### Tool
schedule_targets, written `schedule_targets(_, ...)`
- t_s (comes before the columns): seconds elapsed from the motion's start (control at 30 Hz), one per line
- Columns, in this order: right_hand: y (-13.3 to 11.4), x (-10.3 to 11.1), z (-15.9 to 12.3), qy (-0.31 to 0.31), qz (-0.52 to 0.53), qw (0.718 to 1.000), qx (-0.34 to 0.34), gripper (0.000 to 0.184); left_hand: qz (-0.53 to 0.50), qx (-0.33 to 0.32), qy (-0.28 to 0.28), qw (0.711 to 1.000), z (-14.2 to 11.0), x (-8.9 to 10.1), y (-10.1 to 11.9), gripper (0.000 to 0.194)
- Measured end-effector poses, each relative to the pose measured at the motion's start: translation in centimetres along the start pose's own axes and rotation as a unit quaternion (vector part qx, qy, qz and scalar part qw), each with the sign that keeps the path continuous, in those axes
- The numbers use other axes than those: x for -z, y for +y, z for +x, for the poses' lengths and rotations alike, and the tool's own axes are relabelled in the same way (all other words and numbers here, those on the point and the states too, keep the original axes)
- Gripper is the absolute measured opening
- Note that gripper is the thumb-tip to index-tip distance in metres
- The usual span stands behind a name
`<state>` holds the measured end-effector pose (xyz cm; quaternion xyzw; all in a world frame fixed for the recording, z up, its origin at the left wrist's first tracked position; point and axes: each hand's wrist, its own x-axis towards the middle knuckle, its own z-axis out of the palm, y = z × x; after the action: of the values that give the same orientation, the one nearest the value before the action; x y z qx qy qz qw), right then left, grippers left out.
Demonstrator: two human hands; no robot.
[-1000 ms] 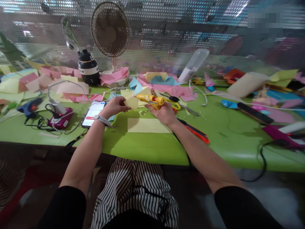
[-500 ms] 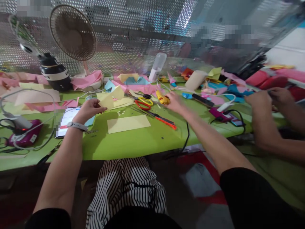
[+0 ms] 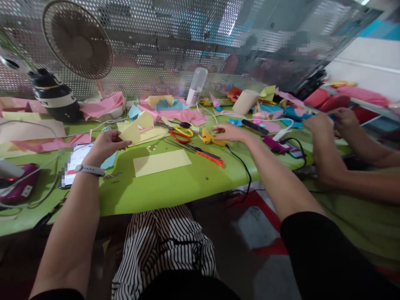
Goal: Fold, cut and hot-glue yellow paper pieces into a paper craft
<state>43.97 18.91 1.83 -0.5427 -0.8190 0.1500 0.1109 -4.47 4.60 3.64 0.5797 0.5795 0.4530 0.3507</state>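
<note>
At the left, my left hand (image 3: 108,146) pinches a piece of pale yellow paper (image 3: 133,132) above the table. My right hand (image 3: 231,132) is just over a yellow glue gun (image 3: 210,137) that lies on the green table with its black cord trailing off the front edge. The fingers of that hand are stretched out and apart. Between my hands lie a flat yellow paper rectangle (image 3: 162,163), red-and-yellow-handled scissors (image 3: 181,134) and a dark tool with orange handles (image 3: 210,157). Small pale scraps (image 3: 151,148) sit near the paper.
A phone (image 3: 75,164) and a purple power strip (image 3: 21,185) with cables are at the left. Behind stand a fan (image 3: 78,41), a black bottle (image 3: 56,98) and a clear bottle (image 3: 196,88) among coloured papers. Another person's hands (image 3: 325,125) work at the right.
My right hand has let go of the glue gun, which now rests on the table, and its fingers have opened. My left hand still holds the yellow paper. The view has shifted slightly right.
</note>
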Motion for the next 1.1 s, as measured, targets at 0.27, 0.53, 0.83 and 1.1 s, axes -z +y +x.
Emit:
schedule_targets(0.27,-7.5,-1.3,2.5,0.095,-0.109,0.988,0.049,0.020,0.018,0.006,0.006,1.000,0.3,0.3,-0.4,0.033)
schedule_targets(0.53,-13.7,-2.7,2.8,0.029,-0.076,0.990,0.117,0.018,0.005,0.005,0.063,0.998,-0.1,0.0,0.5,0.025)
schedule_targets(0.83,-16.5,-5.1,2.6,-0.056,-0.151,0.980,0.114,0.020,0.008,0.011,0.077,0.997,-0.3,-0.3,0.7,0.020)
schedule_targets(1.1,-16.3,-6.9,1.5,-0.004,-0.151,0.982,0.116,0.018,-0.013,0.008,0.054,0.998,0.0,-0.5,-0.5,0.028)
